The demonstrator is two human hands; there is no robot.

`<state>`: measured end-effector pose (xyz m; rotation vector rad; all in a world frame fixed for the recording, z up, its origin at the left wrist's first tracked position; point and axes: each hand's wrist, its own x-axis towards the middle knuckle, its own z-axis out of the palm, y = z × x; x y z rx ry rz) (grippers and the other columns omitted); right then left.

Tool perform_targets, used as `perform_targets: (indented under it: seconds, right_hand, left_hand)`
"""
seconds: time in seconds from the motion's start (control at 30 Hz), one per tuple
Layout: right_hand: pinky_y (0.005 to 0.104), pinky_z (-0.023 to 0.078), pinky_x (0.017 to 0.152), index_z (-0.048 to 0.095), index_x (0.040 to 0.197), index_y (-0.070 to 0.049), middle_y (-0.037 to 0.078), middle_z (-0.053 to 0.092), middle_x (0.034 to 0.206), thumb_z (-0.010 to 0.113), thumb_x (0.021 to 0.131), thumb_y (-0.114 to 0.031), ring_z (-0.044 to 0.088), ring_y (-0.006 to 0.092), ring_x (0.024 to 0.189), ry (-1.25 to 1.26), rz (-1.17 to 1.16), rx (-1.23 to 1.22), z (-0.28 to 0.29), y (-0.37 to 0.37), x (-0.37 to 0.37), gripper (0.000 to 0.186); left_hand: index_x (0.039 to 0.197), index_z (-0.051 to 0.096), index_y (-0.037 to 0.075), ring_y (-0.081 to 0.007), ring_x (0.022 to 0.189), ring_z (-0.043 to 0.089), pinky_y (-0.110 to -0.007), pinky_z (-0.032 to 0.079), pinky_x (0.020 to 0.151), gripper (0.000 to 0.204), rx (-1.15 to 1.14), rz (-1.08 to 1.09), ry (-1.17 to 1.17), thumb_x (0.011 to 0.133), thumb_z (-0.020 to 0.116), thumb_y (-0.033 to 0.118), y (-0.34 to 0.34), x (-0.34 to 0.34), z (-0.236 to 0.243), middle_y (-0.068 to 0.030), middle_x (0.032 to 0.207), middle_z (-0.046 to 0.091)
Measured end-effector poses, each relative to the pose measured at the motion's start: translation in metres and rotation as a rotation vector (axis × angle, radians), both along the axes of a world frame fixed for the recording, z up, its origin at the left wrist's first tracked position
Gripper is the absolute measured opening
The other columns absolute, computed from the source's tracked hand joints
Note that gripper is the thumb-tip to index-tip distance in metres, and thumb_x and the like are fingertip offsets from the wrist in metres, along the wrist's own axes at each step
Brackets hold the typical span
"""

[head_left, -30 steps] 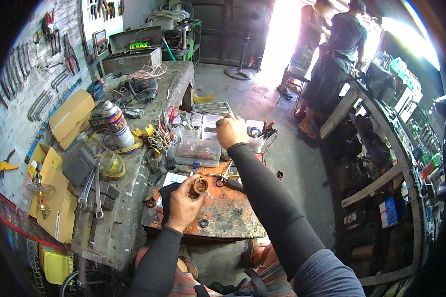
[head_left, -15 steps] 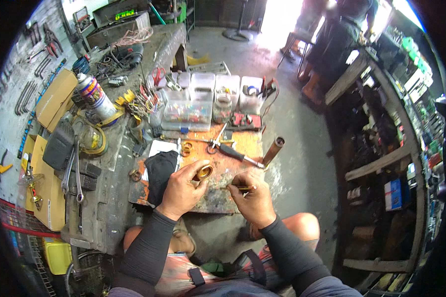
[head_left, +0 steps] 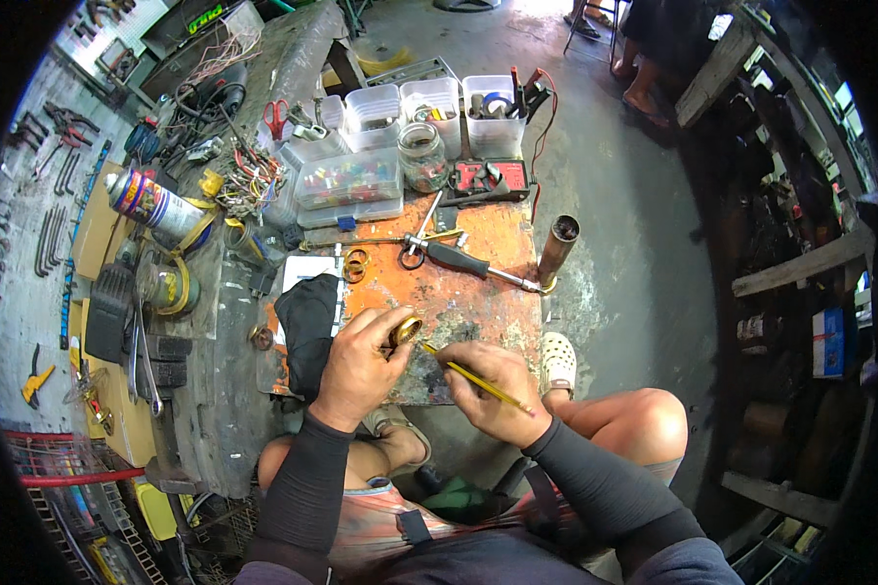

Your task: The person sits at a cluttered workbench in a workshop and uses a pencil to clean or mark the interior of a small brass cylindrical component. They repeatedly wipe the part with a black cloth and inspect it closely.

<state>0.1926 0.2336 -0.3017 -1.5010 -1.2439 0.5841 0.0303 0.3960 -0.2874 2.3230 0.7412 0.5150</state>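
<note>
Between the thumb and fingers of my left hand (head_left: 356,366) is a brass ring (head_left: 407,330), tilted so its opening shows in part. My right hand (head_left: 495,385) is closed on a yellow pencil (head_left: 488,387); its tip points at the ring, and I cannot tell whether they touch. Both hands are over the near edge of an orange, paint-worn table (head_left: 498,322). A dark cloth (head_left: 308,327) lies beside my left hand. Beyond the hands lie more brass rings (head_left: 357,263) and a tool with a black handle (head_left: 458,259). A metal tube (head_left: 558,249) stands at the table's right edge.
Clear plastic bins (head_left: 373,115), a lidded box of small coloured parts (head_left: 349,182), a glass jar (head_left: 421,161) and a red device (head_left: 488,178) line the table's far side. A cluttered workbench (head_left: 229,390) with a spray can (head_left: 156,207) is at left. Wooden shelving (head_left: 800,263) stands at right.
The view has shifted closer over the table. My right hand has turned, so the pencil now slants across it with its tip toward the ring. My left hand keeps the ring, now tilted differently.
</note>
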Motion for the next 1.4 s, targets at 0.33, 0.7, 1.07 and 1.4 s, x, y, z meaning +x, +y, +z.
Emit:
perform_targets:
  seconds: [0.33,0.7,1.07,1.4]
  right_hand:
    - [0.0489,0.062,0.089,0.074,0.129,-0.002,0.023,0.078,0.106,0.072,0.094,-0.006,0.076,0.0427,0.100,0.002,0.058,-0.047,0.003,0.002,-0.004,0.034]
    - [0.0516,0.057,0.094,0.073,0.121,-0.003,0.022,0.071,0.116,0.070,0.088,-0.001,0.070,0.0429,0.108,-0.266,-0.088,-0.022,0.020,0.016,0.017,0.033]
    - [0.0513,0.059,0.088,0.083,0.111,-0.004,0.021,0.076,0.103,0.081,0.092,-0.016,0.075,0.0425,0.097,-0.480,-0.232,-0.313,0.004,0.083,0.005,0.023]
    - [0.0524,0.059,0.087,0.080,0.102,-0.003,0.019,0.072,0.098,0.076,0.094,-0.014,0.073,0.0431,0.095,-0.597,-0.238,-0.421,0.005,0.093,-0.003,0.014]
  left_hand:
    - [0.133,0.076,0.001,-0.0378,0.101,0.075,-0.044,0.061,0.089,0.045,-0.031,-0.018,0.076,0.089,0.083,0.003,0.006,-0.002,0.007,-0.0182,0.113,0.072]
    - [0.133,0.073,-0.001,-0.0187,0.095,0.080,-0.031,0.065,0.078,0.044,-0.236,0.034,0.038,0.091,0.083,-0.005,0.011,-0.015,0.011,-0.0145,0.112,0.076]
    - [0.134,0.073,-0.003,-0.0223,0.107,0.082,-0.034,0.068,0.090,0.045,-0.300,0.031,-0.050,0.090,0.079,-0.010,0.018,-0.026,-0.001,-0.0168,0.120,0.080]
    - [0.133,0.074,-0.002,-0.0192,0.092,0.082,-0.033,0.066,0.083,0.047,-0.266,0.002,-0.020,0.087,0.082,-0.006,0.024,-0.028,0.000,-0.0152,0.111,0.083]
